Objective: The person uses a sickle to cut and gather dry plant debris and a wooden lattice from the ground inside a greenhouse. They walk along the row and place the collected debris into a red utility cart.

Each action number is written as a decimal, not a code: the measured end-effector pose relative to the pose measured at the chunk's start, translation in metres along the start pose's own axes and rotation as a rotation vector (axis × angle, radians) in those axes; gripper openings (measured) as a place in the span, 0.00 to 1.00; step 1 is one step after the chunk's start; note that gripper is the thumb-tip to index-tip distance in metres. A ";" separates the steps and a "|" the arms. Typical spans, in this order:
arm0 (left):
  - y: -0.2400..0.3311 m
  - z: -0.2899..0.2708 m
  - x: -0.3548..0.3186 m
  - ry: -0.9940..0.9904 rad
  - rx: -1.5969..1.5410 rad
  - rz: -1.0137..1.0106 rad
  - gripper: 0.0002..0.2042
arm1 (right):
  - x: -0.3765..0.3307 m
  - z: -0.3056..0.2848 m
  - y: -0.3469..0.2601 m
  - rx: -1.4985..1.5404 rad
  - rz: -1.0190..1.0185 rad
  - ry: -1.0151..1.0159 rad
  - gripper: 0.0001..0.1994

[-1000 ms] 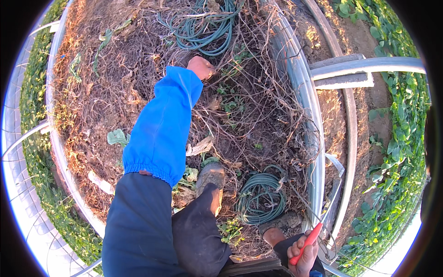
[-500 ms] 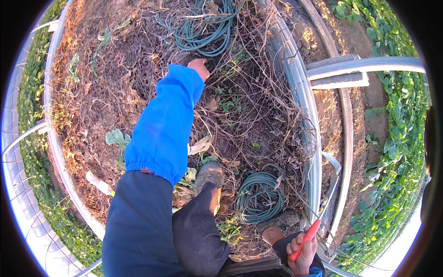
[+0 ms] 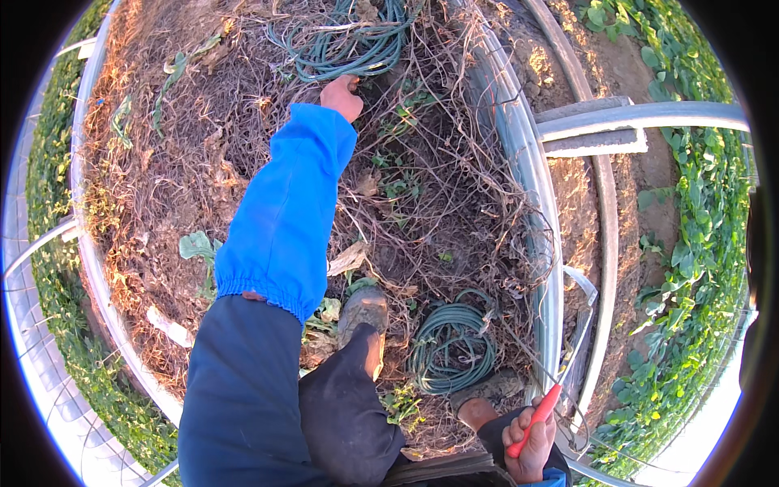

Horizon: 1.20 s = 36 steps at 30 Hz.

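Left hand curls beside the upper green coil; its grasp I can't tell. Right hand clenches a red handle.

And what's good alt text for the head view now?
A blue-sleeved left hand is beside a green coil on dry stems; the right hand grips a red-handled tool. A second coil lies near the feet.

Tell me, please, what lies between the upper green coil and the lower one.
In the head view, tangled dry stems and small green plants lie between the upper coil and the lower coil, with the left hand at the upper coil.
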<state>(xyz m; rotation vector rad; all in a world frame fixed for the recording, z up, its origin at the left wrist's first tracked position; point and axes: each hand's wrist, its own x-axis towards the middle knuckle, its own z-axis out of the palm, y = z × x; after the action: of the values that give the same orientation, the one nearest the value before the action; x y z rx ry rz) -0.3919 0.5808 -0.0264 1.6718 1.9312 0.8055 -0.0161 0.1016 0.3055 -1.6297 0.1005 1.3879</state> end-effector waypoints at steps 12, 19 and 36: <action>0.014 0.041 0.010 -0.099 0.229 -0.190 0.23 | 0.015 0.017 -0.015 -0.030 0.097 0.039 0.33; -0.033 0.035 0.040 0.010 0.373 0.087 0.20 | 0.022 0.027 -0.026 0.304 0.183 -0.075 0.35; 0.019 -0.029 -0.015 -0.521 0.515 0.110 0.17 | -0.021 -0.016 -0.004 0.021 -0.016 -0.053 0.44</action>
<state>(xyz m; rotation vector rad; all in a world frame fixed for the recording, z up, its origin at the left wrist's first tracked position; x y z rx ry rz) -0.3952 0.5640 0.0070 2.0326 1.7572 -0.1267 -0.0096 0.0827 0.3225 -1.5722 0.0708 1.4122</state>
